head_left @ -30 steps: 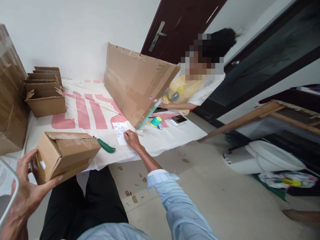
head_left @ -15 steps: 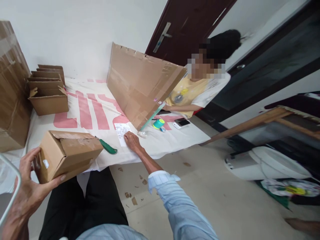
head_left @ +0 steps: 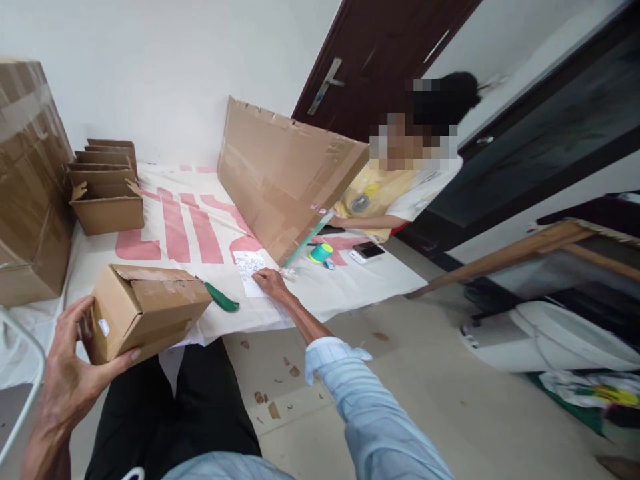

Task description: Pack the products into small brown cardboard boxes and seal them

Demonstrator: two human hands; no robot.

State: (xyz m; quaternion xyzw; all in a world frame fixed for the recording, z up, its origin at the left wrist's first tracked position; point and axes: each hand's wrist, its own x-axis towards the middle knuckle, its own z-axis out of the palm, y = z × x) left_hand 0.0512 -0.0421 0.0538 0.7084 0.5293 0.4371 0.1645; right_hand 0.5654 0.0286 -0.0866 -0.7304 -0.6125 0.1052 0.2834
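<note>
My left hand (head_left: 75, 363) grips the near end of a closed cardboard box (head_left: 173, 308), thumb along its lower edge and fingers around its left side. A small white label (head_left: 104, 327) is stuck on that end. The box is tilted at the table's front edge, above my lap. Over the right part of a white sheet of small printed labels (head_left: 251, 287), my right hand (head_left: 273, 283) has its fingers drawn together in a pinch. What lies between those fingertips is too small to make out. A green-handled knife (head_left: 223, 297) rests between the box and the sheet.
Several open cardboard boxes (head_left: 109, 215) stand at the table's back left, beside a large taped carton (head_left: 30, 180). A big cardboard panel (head_left: 285, 177) leans upright across the table. Beyond it sits another person (head_left: 385, 193), near a tape roll (head_left: 321, 252) and a phone (head_left: 369, 249).
The whole view has shifted slightly, moving things right and down. My left hand still holds the box; my right hand stays at the label sheet with its fingers pinched.
</note>
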